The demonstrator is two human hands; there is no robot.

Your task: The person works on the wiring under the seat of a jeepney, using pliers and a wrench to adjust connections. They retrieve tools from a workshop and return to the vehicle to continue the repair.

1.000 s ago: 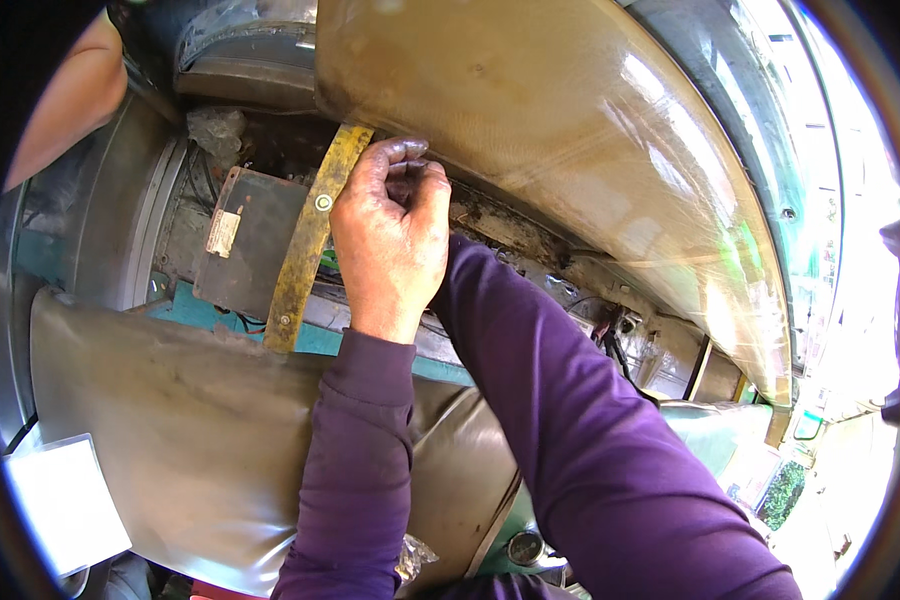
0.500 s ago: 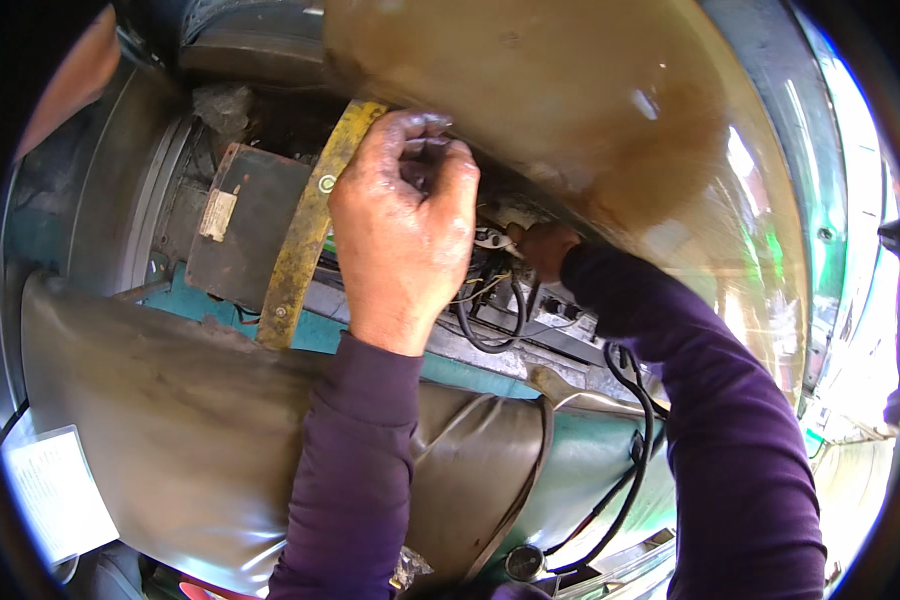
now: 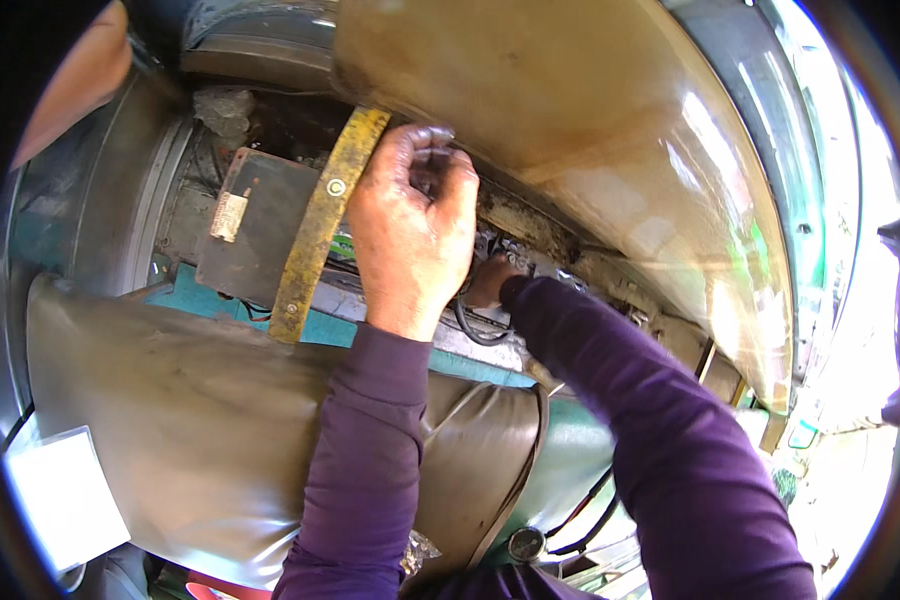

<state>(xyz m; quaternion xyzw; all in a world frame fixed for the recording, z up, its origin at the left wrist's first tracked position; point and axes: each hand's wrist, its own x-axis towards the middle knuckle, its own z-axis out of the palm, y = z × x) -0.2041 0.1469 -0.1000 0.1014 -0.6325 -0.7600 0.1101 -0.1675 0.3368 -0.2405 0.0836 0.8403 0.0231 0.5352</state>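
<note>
The looped black cable (image 3: 465, 328) hangs just below the right hand (image 3: 487, 280), whose fingers are hidden, so their grip cannot be told. The left hand (image 3: 413, 230) curls beside the worn yellow metal strap (image 3: 321, 228); whether it holds anything is unclear.

Your left forearm (image 3: 365, 470) comes up nearly straight from the lower edge, its purple sleeve ending at the wrist (image 3: 402, 318). Your left hand (image 3: 410, 230) is raised with its fingers (image 3: 425, 137) curled toward the thumb (image 3: 457, 187), a dark hollow between them; the fingertips look stained. Your right forearm (image 3: 660, 430), also purple-sleeved, slants up and inward from the lower right. Your right hand (image 3: 488, 282) points left, lower than the other, its fingers mostly hidden.
</note>
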